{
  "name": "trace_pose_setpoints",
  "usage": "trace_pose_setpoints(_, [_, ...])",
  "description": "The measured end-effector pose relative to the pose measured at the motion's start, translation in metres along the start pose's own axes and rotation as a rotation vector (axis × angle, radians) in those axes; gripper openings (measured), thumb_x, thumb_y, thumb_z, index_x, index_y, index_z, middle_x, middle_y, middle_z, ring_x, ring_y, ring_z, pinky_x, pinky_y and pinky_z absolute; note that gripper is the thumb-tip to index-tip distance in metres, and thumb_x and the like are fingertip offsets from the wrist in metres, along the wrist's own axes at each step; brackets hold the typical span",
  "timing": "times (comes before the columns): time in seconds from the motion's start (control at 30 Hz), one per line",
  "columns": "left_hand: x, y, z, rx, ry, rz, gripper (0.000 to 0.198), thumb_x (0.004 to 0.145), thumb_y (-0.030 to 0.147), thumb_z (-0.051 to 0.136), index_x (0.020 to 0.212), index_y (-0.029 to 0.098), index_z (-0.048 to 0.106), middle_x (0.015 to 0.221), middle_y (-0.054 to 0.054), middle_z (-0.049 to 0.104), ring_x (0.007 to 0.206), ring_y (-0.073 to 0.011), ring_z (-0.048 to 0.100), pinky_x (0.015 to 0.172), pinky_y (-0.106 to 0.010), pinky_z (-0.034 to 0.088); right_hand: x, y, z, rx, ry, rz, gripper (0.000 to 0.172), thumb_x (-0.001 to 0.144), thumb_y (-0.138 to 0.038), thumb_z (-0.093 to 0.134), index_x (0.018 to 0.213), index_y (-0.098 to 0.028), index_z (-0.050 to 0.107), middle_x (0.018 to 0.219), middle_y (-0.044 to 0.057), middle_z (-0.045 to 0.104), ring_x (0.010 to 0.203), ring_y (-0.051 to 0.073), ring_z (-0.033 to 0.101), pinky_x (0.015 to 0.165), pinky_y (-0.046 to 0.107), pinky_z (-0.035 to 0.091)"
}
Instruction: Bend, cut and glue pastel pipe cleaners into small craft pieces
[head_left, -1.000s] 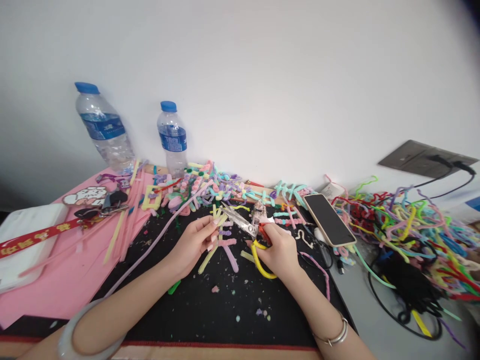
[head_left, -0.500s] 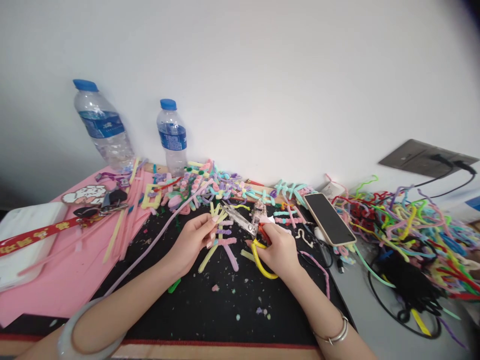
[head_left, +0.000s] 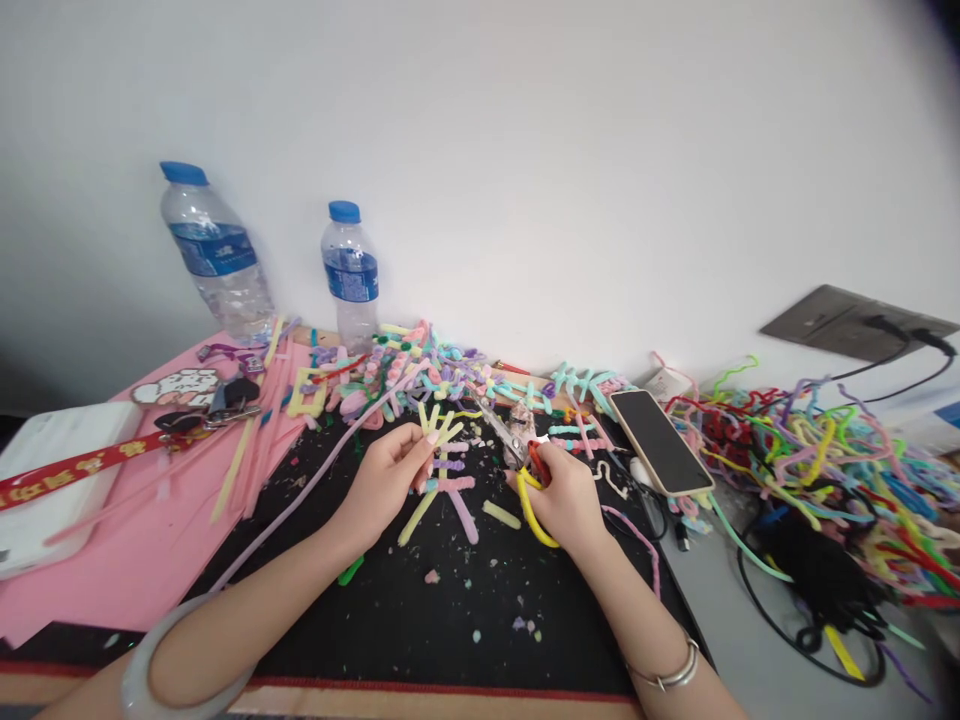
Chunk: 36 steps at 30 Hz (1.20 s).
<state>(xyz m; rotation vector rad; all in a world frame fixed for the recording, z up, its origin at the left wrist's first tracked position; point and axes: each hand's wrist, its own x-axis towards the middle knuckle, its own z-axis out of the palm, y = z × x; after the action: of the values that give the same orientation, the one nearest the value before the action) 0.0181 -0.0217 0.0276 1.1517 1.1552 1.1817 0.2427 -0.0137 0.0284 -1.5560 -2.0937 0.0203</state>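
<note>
Between the thumb and fingers of my left hand (head_left: 390, 475) is a bunch of pale yellow pipe cleaners (head_left: 436, 424), their short ends fanned out above the fingertips. Just right of and below those fingers lie purple, pink and yellow pipe cleaner pieces; whether they join the held bunch I cannot tell. My right hand (head_left: 568, 497) grips scissors (head_left: 535, 524) by yellow and red handles, blades pointing up and left, apart from the yellow ends. A short yellow pipe cleaner piece (head_left: 501, 515) lies on the black mat (head_left: 375, 630) between the hands.
Colourful pipe cleaner pieces (head_left: 420, 360) heap along the wall behind my hands. At the right are a phone (head_left: 664, 442), a large tangle of pipe cleaners (head_left: 847, 440) and black cables (head_left: 825, 560). Two water bottles (head_left: 352, 275) and a pink sheet (head_left: 180, 520) are at the left.
The scissors have moved right, away from the yellow ends, with their blades swung more upright. The short yellow piece on the mat shows more fully. My left hand stays nearly still.
</note>
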Motion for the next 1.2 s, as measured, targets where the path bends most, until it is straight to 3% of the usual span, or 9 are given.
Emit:
trace_pose_setpoints(0.2, [-0.004, 0.006, 0.0, 0.186, 0.023, 0.141, 0.026, 0.088, 0.03, 0.052, 0.064, 0.019, 0.051, 0.055, 0.004, 0.05, 0.049, -0.0112, 0.047, 0.055, -0.023, 0.036, -0.001, -0.005, -0.004, -0.018, -0.055, 0.014, 0.021, 0.071, -0.034, 0.059, 0.079, -0.021, 0.044, 0.069, -0.001, 0.053, 0.056, 0.015, 0.047, 0.052, 0.024, 0.033])
trace_pose_setpoints(0.4, [-0.005, 0.006, -0.003, 0.266, 0.093, 0.199, 0.017, 0.084, 0.021, 0.053, 0.067, 0.02, 0.056, 0.054, 0.004, 0.051, 0.051, -0.0126, 0.051, 0.057, -0.023, 0.038, -0.002, -0.006, -0.006, 0.008, -0.112, -0.062, 0.025, 0.072, -0.034, 0.059, 0.068, -0.022, 0.037, 0.064, -0.002, 0.047, 0.055, 0.014, 0.041, 0.052, 0.025, 0.03])
trace_pose_setpoints(0.63, [-0.007, 0.004, -0.005, 0.409, 0.128, 0.274, 0.015, 0.086, 0.022, 0.05, 0.072, 0.02, 0.055, 0.054, 0.004, 0.051, 0.051, -0.0126, 0.053, 0.055, -0.022, 0.039, -0.004, -0.007, -0.006, 0.0, -0.062, -0.101, 0.031, 0.074, -0.038, 0.058, 0.064, -0.022, 0.033, 0.061, -0.003, 0.044, 0.054, 0.013, 0.039, 0.051, 0.024, 0.028])
trace_pose_setpoints(1.0, [-0.005, 0.002, -0.007, 0.467, 0.146, 0.345, 0.015, 0.084, 0.023, 0.051, 0.072, 0.018, 0.056, 0.061, 0.003, 0.057, 0.055, -0.0121, 0.056, 0.054, -0.02, 0.042, -0.002, -0.009, -0.008, 0.044, -0.072, 0.06, 0.033, 0.074, -0.039, 0.06, 0.067, -0.022, 0.032, 0.061, -0.004, 0.043, 0.054, 0.013, 0.039, 0.051, 0.024, 0.028])
trace_pose_setpoints(1.2, [-0.005, 0.002, -0.007, 0.577, 0.17, 0.45, 0.021, 0.083, 0.018, 0.05, 0.062, 0.018, 0.048, 0.055, 0.005, 0.05, 0.051, -0.0088, 0.048, 0.052, -0.018, 0.038, -0.004, -0.015, -0.009, 0.044, -0.117, 0.102, 0.028, 0.071, -0.035, 0.06, 0.075, -0.022, 0.035, 0.068, -0.002, 0.047, 0.057, 0.014, 0.042, 0.054, 0.025, 0.031])
